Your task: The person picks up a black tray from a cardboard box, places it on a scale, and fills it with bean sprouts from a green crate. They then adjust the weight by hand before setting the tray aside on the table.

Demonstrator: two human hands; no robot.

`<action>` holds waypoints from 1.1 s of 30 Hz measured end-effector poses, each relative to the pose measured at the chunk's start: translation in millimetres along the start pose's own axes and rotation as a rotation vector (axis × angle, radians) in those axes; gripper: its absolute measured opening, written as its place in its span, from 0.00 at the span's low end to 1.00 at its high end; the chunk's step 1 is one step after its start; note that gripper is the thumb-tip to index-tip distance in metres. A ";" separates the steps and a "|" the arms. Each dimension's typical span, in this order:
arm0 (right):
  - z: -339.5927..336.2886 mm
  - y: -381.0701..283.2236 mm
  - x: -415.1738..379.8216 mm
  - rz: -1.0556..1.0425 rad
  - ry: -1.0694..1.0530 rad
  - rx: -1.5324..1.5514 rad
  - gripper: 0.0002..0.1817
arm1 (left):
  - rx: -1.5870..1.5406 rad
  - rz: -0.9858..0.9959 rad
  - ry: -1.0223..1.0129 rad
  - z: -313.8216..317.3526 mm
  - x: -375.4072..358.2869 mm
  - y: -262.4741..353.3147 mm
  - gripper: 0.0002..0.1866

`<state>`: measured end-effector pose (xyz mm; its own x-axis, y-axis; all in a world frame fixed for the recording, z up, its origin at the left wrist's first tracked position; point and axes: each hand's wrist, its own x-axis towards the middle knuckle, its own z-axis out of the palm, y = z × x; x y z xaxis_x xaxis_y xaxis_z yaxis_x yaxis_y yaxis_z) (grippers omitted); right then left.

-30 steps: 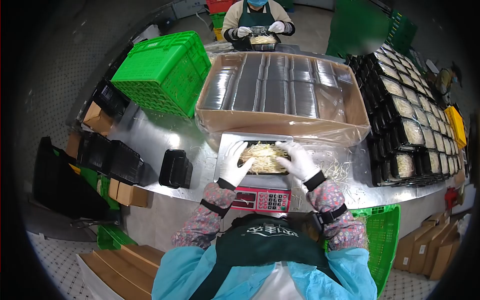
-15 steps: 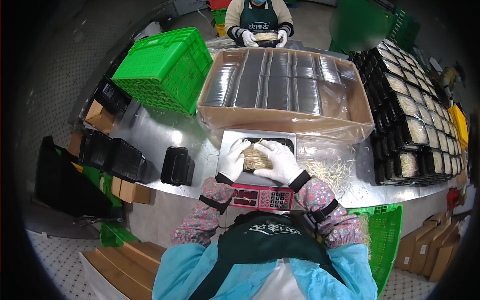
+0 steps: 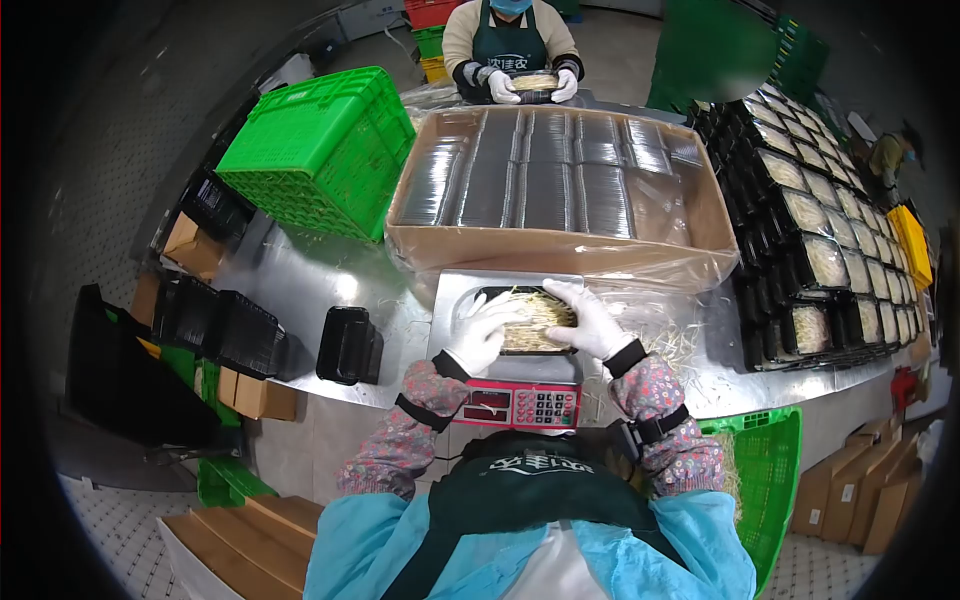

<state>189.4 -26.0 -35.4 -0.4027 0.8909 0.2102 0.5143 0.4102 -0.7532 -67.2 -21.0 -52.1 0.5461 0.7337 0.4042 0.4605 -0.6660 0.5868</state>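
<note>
A black tray [image 3: 507, 350] lies on the metal plate of a scale [image 3: 455, 290], filled with pale sprouts [image 3: 535, 322]. My left hand [image 3: 482, 335], in a white glove, rests over the tray's left end with its fingers spread on the sprouts. At the right end, my gloved right hand [image 3: 588, 320] has its fingers apart and touches the sprouts' edge. Red trim surrounds the scale's keypad and display [image 3: 520, 405], just below the tray. Loose sprouts [image 3: 668, 335] are scattered on the steel table right of the scale.
Behind the scale stands a carton [image 3: 570, 245] of stacked clear lids. A green crate [image 3: 310, 150] is at back left, an unfilled black tray [image 3: 348, 345] at left. Packed trays [image 3: 815, 260] are piled at right. A co-worker [image 3: 512, 45] holds a filled tray across the table.
Both hands have shifted over the sprouts, uncovering more of the tray. The sprouts now lie spread across it rather than bunched toward the left. The whole view has shifted slightly.
</note>
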 end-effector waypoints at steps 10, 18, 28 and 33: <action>37.6 -15.3 2.8 0.123 0.221 -0.049 0.34 | 0.495 -0.095 -0.124 44.1 18.8 24.9 0.32; 67.3 -2.2 25.0 0.288 0.073 -0.219 0.45 | 0.631 0.005 -0.299 62.2 42.2 -18.3 0.28; -114.6 74.9 37.6 0.069 0.701 -0.244 0.39 | 0.202 -0.137 0.082 6.4 26.7 34.6 0.30; -200.1 173.5 54.8 0.971 0.453 -0.519 0.45 | 0.213 -0.364 0.346 -1.6 -21.1 28.3 0.28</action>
<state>408.1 133.1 -29.7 0.5748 0.8178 -0.0290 0.7436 -0.5367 -0.3988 -66.8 -55.1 -42.9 0.0794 0.8995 0.4297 0.7280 -0.3468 0.5914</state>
